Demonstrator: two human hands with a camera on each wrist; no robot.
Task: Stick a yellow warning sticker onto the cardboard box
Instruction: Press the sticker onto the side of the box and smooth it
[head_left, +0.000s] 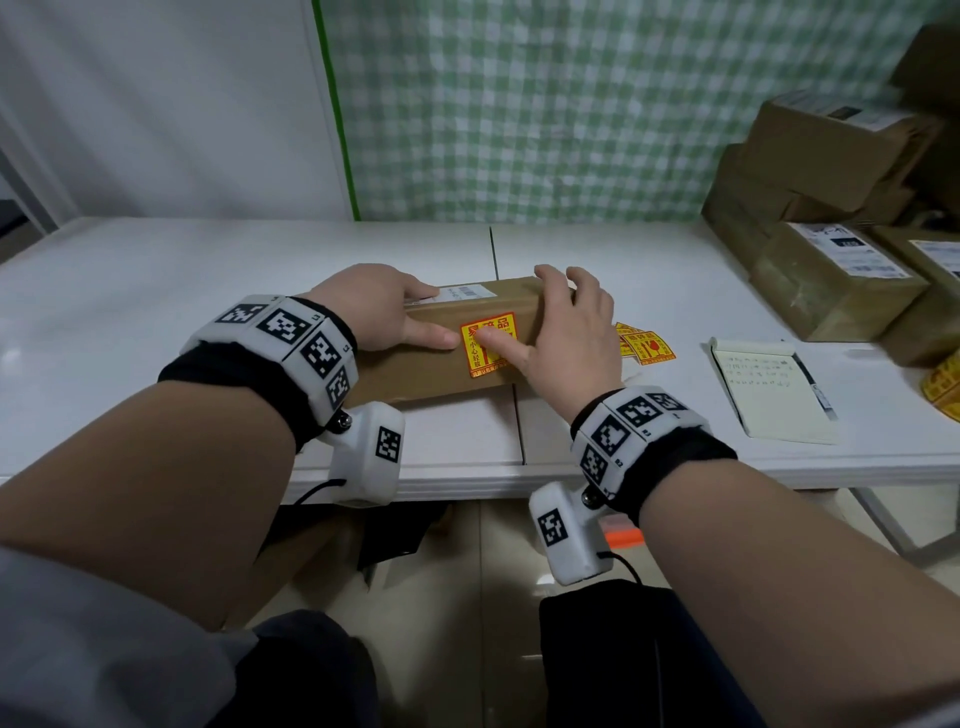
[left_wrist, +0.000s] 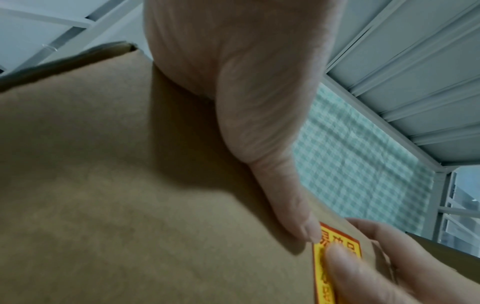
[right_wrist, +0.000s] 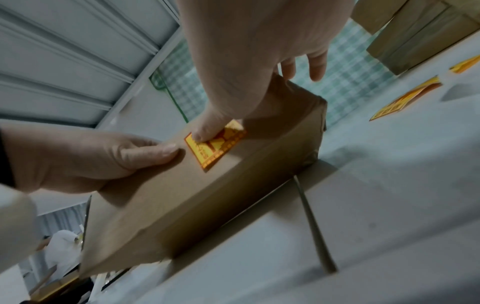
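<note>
Right hand (head_left: 571, 332) presses its straight thumb onto the yellow warning sticker (head_left: 478, 364), fingers spread over the cardboard box (head_left: 415, 371) top; left hand (head_left: 374, 306) clamps the box's edge just beside that thumb. Sticker seems thin and limp, so rub outward; box looks stiff, light

Left hand (head_left: 382, 309) clasping, right hand (head_left: 574, 338) pressing

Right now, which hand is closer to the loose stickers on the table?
Right. The right hand is beside the loose stickers; the left hand grips the cardboard box farther left.
</note>
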